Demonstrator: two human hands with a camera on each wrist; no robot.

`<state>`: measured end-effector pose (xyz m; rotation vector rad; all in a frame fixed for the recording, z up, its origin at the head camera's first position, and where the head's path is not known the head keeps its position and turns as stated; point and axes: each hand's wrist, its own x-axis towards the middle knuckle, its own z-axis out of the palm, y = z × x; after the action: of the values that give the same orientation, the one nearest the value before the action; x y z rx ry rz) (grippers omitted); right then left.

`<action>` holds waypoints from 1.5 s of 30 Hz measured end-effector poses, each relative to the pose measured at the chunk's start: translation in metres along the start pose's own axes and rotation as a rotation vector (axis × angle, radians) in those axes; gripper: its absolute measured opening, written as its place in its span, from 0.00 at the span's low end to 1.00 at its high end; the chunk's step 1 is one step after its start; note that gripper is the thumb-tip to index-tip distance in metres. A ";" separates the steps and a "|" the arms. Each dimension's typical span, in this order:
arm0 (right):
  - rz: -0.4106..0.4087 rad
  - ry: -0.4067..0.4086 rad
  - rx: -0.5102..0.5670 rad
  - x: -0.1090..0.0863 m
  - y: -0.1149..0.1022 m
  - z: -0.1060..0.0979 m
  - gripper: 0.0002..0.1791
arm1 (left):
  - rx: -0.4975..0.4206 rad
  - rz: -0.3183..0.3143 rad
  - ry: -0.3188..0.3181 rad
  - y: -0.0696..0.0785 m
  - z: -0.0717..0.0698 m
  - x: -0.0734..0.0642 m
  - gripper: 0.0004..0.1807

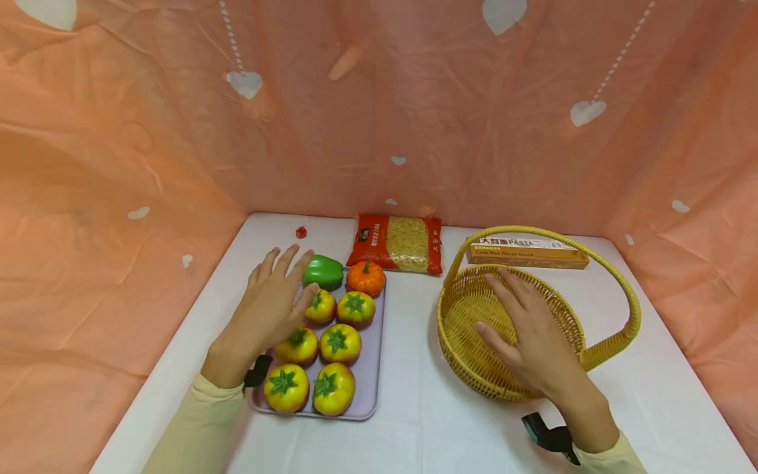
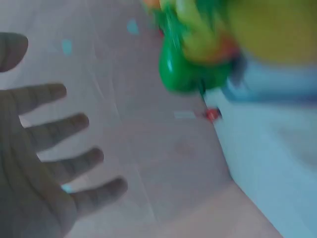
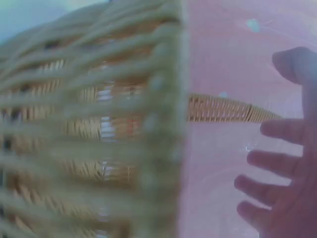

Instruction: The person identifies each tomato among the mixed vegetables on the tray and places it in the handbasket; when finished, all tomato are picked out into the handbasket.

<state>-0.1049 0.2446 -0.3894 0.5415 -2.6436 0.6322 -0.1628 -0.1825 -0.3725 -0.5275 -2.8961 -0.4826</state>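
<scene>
In the head view my left hand [image 1: 266, 306], fingers spread, hovers over the left side of a lilac tray [image 1: 370, 368]. Yellow persimmon-like fruits [image 1: 340, 342] in two columns lie on the tray, with a green bell pepper [image 1: 324, 272] and a small orange pumpkin [image 1: 365, 279] at its far end. The left wrist view shows that palm holding nothing. On the right, my right hand [image 1: 533, 336] hangs over a wicker basket [image 1: 474, 329] with a tall arched handle, its fingers apart and extended. The right wrist view shows the basket's woven side [image 3: 89, 134] close up.
Behind the tray lies a red bag of pasta [image 1: 397, 243]. A pasta box [image 1: 527, 253] lies behind the basket. A tiny red object [image 1: 301, 232] sits near the table's far left corner. Orange cloth [image 1: 414, 118] with white hearts encloses the table [image 1: 408, 395].
</scene>
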 end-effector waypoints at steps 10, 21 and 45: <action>-0.044 0.023 0.214 0.016 -0.026 0.012 0.40 | -0.281 -0.004 0.135 -0.071 -0.003 0.005 0.28; -0.101 -0.016 0.461 0.060 -0.073 0.044 0.34 | -0.414 -0.190 -0.013 -0.116 0.036 0.018 0.29; 0.105 -0.072 0.771 0.089 -0.087 0.158 0.28 | -0.296 -0.143 -0.360 -0.121 0.044 0.053 0.38</action>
<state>-0.1836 0.0700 -0.4524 0.6277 -2.4276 1.7084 -0.2603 -0.2580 -0.4371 -0.4906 -3.2396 -0.9376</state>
